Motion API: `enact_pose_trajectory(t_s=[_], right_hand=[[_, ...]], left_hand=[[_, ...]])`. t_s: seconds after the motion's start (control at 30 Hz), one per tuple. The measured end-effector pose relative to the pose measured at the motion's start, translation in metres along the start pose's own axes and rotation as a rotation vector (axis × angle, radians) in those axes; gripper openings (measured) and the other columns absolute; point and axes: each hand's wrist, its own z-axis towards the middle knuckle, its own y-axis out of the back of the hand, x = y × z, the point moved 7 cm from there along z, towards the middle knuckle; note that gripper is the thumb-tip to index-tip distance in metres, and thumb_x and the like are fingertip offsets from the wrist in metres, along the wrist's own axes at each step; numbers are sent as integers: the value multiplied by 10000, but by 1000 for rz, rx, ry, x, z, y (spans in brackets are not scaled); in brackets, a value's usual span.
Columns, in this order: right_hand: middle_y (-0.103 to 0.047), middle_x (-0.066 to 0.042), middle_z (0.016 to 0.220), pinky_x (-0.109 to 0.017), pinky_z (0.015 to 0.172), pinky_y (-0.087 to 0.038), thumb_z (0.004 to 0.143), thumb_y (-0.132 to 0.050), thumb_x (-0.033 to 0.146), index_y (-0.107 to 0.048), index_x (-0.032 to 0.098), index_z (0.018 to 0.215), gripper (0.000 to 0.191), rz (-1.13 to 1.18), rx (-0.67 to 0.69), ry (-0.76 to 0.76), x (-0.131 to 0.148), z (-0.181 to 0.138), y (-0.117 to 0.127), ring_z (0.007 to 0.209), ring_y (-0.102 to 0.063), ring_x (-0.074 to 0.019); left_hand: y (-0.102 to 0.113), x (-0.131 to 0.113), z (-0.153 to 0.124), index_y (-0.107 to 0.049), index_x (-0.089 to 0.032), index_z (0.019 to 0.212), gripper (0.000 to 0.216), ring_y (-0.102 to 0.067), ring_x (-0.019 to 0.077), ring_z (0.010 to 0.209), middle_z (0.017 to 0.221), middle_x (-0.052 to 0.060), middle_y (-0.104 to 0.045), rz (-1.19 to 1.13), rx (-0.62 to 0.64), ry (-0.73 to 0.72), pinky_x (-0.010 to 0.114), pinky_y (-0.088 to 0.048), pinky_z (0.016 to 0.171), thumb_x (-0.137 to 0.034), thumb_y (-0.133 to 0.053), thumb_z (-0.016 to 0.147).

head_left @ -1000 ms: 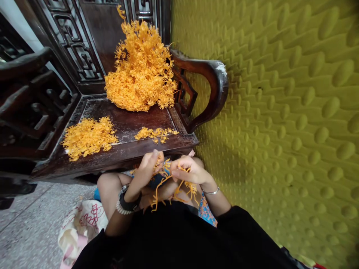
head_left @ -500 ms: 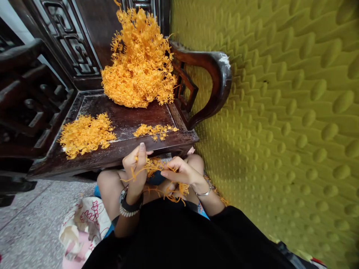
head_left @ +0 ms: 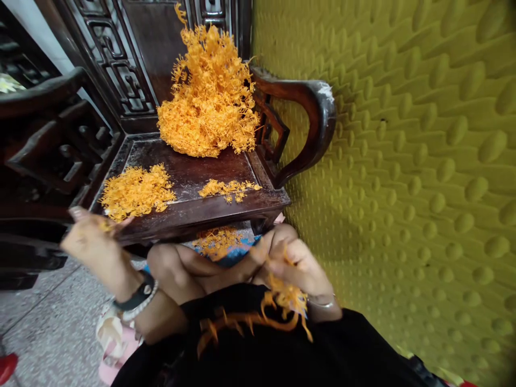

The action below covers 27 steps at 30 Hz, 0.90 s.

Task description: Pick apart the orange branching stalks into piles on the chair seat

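Blurred by motion, my left hand (head_left: 99, 250) is at the front left edge of the chair seat, close to a loose pile of orange stringy pieces (head_left: 139, 191). A speck of orange shows by its fingers, but whether they grip it I cannot tell. Above my lap, the fingers of my right hand (head_left: 300, 269) are closed on a bunch of orange strands (head_left: 286, 295). A long branched strand trails from it leftward across the black shirt. A tall orange heap (head_left: 209, 102) stands at the seat's back, with a small cluster (head_left: 229, 189) near the front.
The dark carved wooden chair (head_left: 193, 212) has a curved armrest (head_left: 322, 123) beside a yellow padded wall (head_left: 403, 188). More orange pieces (head_left: 217, 242) lie on something blue under the seat's front edge. A pink and white item (head_left: 116, 344) is on the speckled floor.
My left hand has swung away from my right hand, leftward to the left pile. My right hand has moved slightly right and down with the strands, which now stretch across the shirt.
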Motion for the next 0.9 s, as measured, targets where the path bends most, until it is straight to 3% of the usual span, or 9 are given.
enact_pose_trajectory(t_s=[0.03,0.1,0.23,0.37,0.47,0.63,0.77,0.83,0.9], right_hand=[[-367,54,482,-253,449,-208,859,-614,453,-451,190,503,471,-22,-112,9,2,-2,10,452,-285,-73],[-378,58,479,-241,444,-205,906,-556,424,-483,187,561,425,-21,-313,9,1,-1,26,440,-280,-72],[-494,51,489,-205,452,-287,901,-564,406,-524,188,675,316,160,-513,17,-13,19,35,432,-362,-71],[-596,30,578,-181,416,-316,850,-629,407,-517,197,738,263,317,-574,43,-22,32,34,460,-438,-77],[-581,55,581,-169,351,-282,830,-646,432,-499,215,780,266,405,-633,41,-27,32,34,414,-415,-70],[-567,60,583,-161,355,-309,820,-663,423,-501,213,779,268,470,-656,8,-36,33,33,418,-442,-61],[-542,63,551,-167,354,-286,806,-678,418,-507,207,768,274,543,-606,-53,-47,36,31,393,-415,-53],[-538,62,541,-170,348,-255,795,-686,429,-509,205,767,287,556,-588,-78,-51,37,29,384,-403,-50],[-534,63,532,-172,352,-242,786,-692,437,-513,202,765,297,556,-575,-101,-54,36,27,381,-397,-47]], left_hand=[[11,-3,6,-459,-165,569,469,-389,43,466,519,-67,-397,-43,-34,-3,242,-591,608,-414,-465,966],[13,-8,7,-559,-174,654,426,-418,41,493,578,-63,-466,-123,76,40,219,-577,614,-411,-432,984],[-26,-11,-33,-681,-175,887,229,-403,42,439,580,-46,-535,-253,439,179,151,-375,383,-380,-581,909],[-65,-9,-85,-621,-187,846,155,-354,54,404,482,-82,-412,-273,667,244,169,-298,380,-339,-651,860],[-85,-4,-120,-531,-171,636,345,-400,72,467,516,-43,-443,-136,840,208,197,-320,449,-367,-554,920],[-104,3,-135,-383,-189,542,481,-361,94,479,498,-42,-368,-51,858,84,232,-303,486,-456,-473,932],[-114,7,-136,-601,-192,891,219,-430,99,491,545,-66,-490,71,914,83,211,-345,520,-398,-530,912],[-117,6,-139,-574,-201,1135,286,-480,108,515,578,-73,-545,45,974,104,209,-387,559,-375,-541,910],[-120,3,-142,-564,-200,1186,329,-567,131,607,667,-42,-631,15,1022,97,229,-441,646,-362,-560,900]])
